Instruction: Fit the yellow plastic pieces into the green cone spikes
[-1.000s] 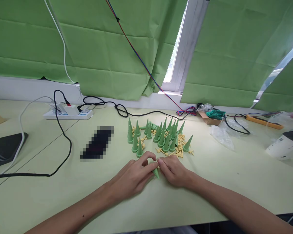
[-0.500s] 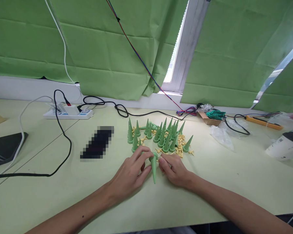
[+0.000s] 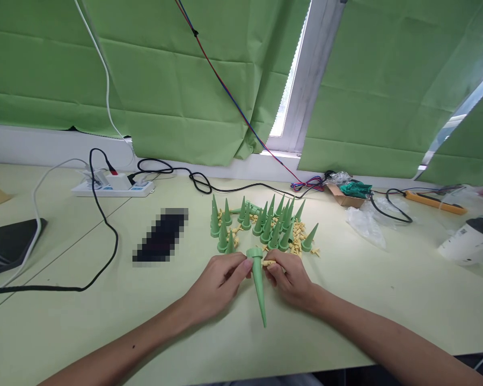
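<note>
so the green spike (image 3: 258,284) is right between the two hands, over the near side of the table (image 3: 185,348). its wide cap (image 3: 254,253) is at the far end, and the long thin part runs back toward the person, with the tip angled a little to the right. the left hand (image 3: 219,279) has it from the left side, thumb and fingers pinched closed just under the cap, so everything below that sticks out free.

the right hand (image 3: 292,279) is on the other side with its fingers curled in tight on a small yellow piece (image 3: 269,263). that one lies pretty much sideways, poking out left at the spike just below the cap, so i'd call the two long axes roughly crosswise. right hand is the nearer one to that side of the spike for sure. can't tell if the yellow end actually touches it or there's a tiny gap.

the other green spikes (image 3: 266,229) are mostly standing point-up just beyond the hands, with loose yellow bits (image 3: 297,245) scattered around them.
</note>
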`<control>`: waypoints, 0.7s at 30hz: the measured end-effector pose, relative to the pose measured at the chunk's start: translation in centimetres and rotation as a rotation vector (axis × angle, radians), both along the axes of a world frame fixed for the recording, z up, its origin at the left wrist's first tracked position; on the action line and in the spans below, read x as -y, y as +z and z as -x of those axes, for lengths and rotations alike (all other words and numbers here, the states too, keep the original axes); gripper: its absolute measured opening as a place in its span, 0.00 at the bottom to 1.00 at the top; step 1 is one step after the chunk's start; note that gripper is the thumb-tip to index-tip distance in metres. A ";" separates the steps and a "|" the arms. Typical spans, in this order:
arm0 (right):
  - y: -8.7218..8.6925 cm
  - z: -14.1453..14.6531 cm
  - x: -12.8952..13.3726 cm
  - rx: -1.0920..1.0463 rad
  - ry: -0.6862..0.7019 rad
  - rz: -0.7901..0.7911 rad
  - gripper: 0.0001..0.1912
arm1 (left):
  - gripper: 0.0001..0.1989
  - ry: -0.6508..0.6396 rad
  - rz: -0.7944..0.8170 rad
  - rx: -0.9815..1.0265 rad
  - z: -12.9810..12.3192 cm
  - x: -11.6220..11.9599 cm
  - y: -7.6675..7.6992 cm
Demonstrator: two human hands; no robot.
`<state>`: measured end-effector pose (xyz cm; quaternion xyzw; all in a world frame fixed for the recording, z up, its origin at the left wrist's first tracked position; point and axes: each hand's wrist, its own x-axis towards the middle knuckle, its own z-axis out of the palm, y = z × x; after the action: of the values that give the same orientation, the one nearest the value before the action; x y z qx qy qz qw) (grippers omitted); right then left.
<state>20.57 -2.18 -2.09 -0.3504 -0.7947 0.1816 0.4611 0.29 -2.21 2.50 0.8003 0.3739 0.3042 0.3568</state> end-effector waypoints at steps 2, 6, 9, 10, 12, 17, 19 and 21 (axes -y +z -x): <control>-0.1 0.0 0.0 0.007 0.010 -0.004 0.28 | 0.24 -0.021 0.170 0.049 -0.1 0.0 0.0; -0.1 0.0 0.0 0.031 -0.001 -0.005 0.28 | 0.22 -0.034 0.407 0.115 0.0 -0.1 -0.3; -0.1 0.1 0.1 0.028 0.011 -0.009 0.28 | 0.21 -0.087 0.497 0.161 0.1 -0.3 -0.5; 0.0 0.1 0.1 0.026 0.017 -0.010 0.28 | 0.20 -0.110 0.527 0.186 0.1 -0.4 -0.6; 0.0 0.1 0.1 0.028 0.024 -0.017 0.27 | 0.20 -0.148 0.584 0.236 0.2 -0.5 -0.7; 0.0 0.1 0.1 0.048 0.062 -0.011 0.23 | 0.18 -0.134 0.603 0.276 0.5 -0.5 -0.8; -0.1 0.0 0.1 0.051 0.088 -0.010 0.22 | 0.17 -0.130 0.589 0.273 0.5 -0.5 -0.7; 0.0 0.0 0.1 0.059 0.105 -0.013 0.20 | 0.17 -0.135 0.591 0.278 0.5 -0.5 -0.5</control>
<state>20.59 -2.29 -2.13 -0.3105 -0.8265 0.1901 0.4295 -0.26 -1.67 1.97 0.6362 0.3397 0.2644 0.6403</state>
